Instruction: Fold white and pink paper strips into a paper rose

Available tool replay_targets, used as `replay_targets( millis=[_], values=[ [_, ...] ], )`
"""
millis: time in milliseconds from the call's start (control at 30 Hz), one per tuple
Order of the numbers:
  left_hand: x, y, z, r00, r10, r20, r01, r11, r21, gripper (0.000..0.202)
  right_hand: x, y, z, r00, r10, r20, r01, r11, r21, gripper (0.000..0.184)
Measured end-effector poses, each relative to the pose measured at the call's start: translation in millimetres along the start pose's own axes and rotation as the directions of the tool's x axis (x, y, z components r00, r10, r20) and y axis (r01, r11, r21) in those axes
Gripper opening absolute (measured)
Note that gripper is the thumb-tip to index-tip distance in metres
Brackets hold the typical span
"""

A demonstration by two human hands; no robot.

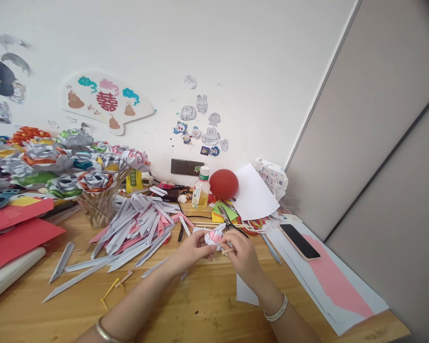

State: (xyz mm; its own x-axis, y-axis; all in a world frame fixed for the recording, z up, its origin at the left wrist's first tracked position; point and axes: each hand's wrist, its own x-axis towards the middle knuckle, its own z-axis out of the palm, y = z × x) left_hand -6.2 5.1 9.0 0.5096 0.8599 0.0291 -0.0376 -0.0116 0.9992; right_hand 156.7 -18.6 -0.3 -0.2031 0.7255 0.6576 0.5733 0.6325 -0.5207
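Between my two hands, over the wooden table (214, 305), is a small pink and white folded paper flower (214, 237). My left hand (197, 247) pinches the flower from its left side, with the thumb along its lower edge. Closed around the right side, my right hand (240, 250) has a thin wooden stick (228, 251) showing by its fingertips. Part of the flower is hidden behind the right fingers. To the left lies a heap of folded paper strips (139, 228) in white and pink. Black-handled scissors (229, 220) lie just behind my hands.
Many paper flowers on sticks stand in a clear container (99, 207) at the left. A bottle (200, 189) and a red balloon (224, 184) are at the back. A phone (300, 241) rests on paper sheets at the right. Red paper (21, 243) lies far left.
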Motion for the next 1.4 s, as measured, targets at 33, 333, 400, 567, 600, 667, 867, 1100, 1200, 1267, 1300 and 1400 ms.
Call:
replay_targets(
  millis=[33,333,400,567,600,667,867,1100,1200,1267,1300,1400],
  values=[
    [0,0,-0.4,1.000,0.003,0.000,-0.003,1.000,-0.004,0.031,0,0,0,1.000,0.006,-0.002,-0.006,1.000,0.005,0.013],
    [2,-5,-1.6,1.000,0.018,-0.006,-0.018,0.999,-0.032,0.029,6,-2,-4,0.986,0.163,0.033,-0.166,0.972,0.166,0.006],
    [2,-5,-1.3,1.000,0.014,-0.004,-0.014,0.999,-0.034,0.030,6,-1,-4,0.981,0.189,0.052,-0.195,0.968,0.157,0.006],
    [3,-6,-1.5,1.000,0.014,0.012,-0.014,1.000,-0.028,0.028,5,-3,-2,0.983,0.183,0.033,-0.185,0.975,0.121,0.010],
    [3,-5,-1.6,1.000,0.014,0.013,-0.014,1.000,-0.028,0.028,5,-3,-1,0.983,0.180,0.022,-0.182,0.976,0.124,0.010],
    [3,-4,-1.6,1.000,0.011,0.011,-0.011,0.999,-0.035,0.029,5,-2,0,0.980,0.196,0.016,-0.196,0.969,0.151,0.010],
    [2,-2,-0.5,1.000,0.013,-0.017,-0.013,0.999,-0.036,0.033,5,2,2,0.931,0.352,0.103,-0.366,0.888,0.279,0.020],
    [3,-5,-0.3,0.999,0.035,-0.018,-0.035,0.999,-0.024,0.035,6,0,0,0.916,0.382,0.126,-0.402,0.872,0.278,0.024],
    [4,-6,-1.1,0.999,0.033,-0.023,-0.034,0.999,-0.020,0.035,6,1,0,0.914,0.385,0.128,-0.406,0.874,0.267,0.022],
    [4,-6,-1.6,0.999,0.025,-0.032,-0.026,0.999,-0.023,0.035,5,3,1,0.918,0.381,0.112,-0.397,0.883,0.250,0.021],
    [4,-6,-1.6,0.999,0.020,-0.036,-0.020,0.999,-0.025,0.036,4,4,2,0.920,0.378,0.100,-0.391,0.889,0.238,0.020],
    [4,-4,-1.0,0.999,0.011,-0.049,-0.012,1.000,-0.018,0.036,3,6,2,0.926,0.369,0.079,-0.377,0.906,0.190,0.017]
  ],
)
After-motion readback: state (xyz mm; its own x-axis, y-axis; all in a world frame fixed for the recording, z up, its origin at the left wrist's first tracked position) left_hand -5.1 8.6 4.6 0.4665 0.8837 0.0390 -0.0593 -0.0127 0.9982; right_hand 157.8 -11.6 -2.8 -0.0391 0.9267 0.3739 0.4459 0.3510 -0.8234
